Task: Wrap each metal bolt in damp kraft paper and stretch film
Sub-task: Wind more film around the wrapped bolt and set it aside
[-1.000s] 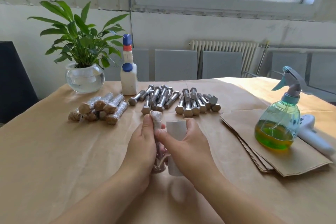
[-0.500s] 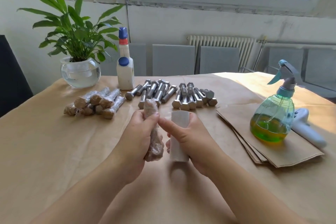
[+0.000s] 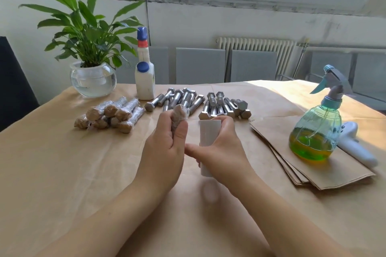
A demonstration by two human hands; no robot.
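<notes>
Two bare forearms — no sleeves, hands (image 3: pixel 165 150) without gloves, rings or watch — short nails

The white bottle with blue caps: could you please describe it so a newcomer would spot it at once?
Start at the potted plant at the table's far left. Just right of its glass bowl, behind the bare bolts, stands the white bottle. It alone is opaque white with two blue caps.

The table (image 3: pixel 62 173) is covered in tan kraft paper. The bare bolts (image 3: pixel 211 104) are shiny silver; the wrapped bolts (image 3: pixel 112 113) show brown under glossy clear film. The film roll (image 3: pixel 208 133) is white. The spray bottle (image 3: pixel 315 131) is translucent teal over yellow-green liquid. The white bottle (image 3: pixel 144 81) has blue caps and a red collar. The plant (image 3: pixel 87 27) is green.
</notes>
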